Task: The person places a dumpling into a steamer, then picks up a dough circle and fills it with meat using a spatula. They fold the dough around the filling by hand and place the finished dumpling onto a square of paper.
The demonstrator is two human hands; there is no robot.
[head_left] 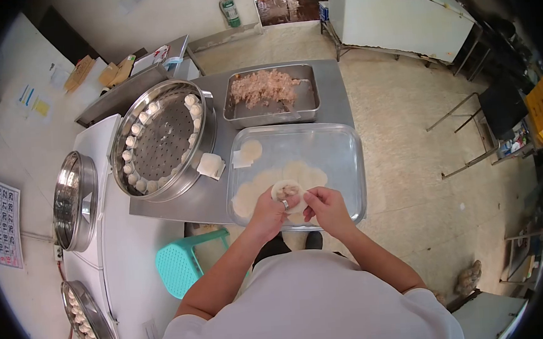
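Observation:
A round dumpling wrapper (277,188) with a lump of meat filling (289,191) in it lies open over my left hand (270,213), whose fingers curl beneath and around it. A ring shows on one of those fingers. On the other side, my right hand (328,210) pinches the wrapper's right edge between thumb and fingers. Both hands are over the near part of a shallow metal tray (340,150). Flat pale wrappers (246,198) overlap in that tray, and one more wrapper (251,150) lies at its upper left.
Beyond the tray stands a deep metal pan (306,114) of minced filling (264,88). To the left, a large perforated steamer (165,135) holds dumplings around its rim, beside a stack of white squares (210,165). A turquoise stool (177,270) is below; a black chair (501,111) stands right.

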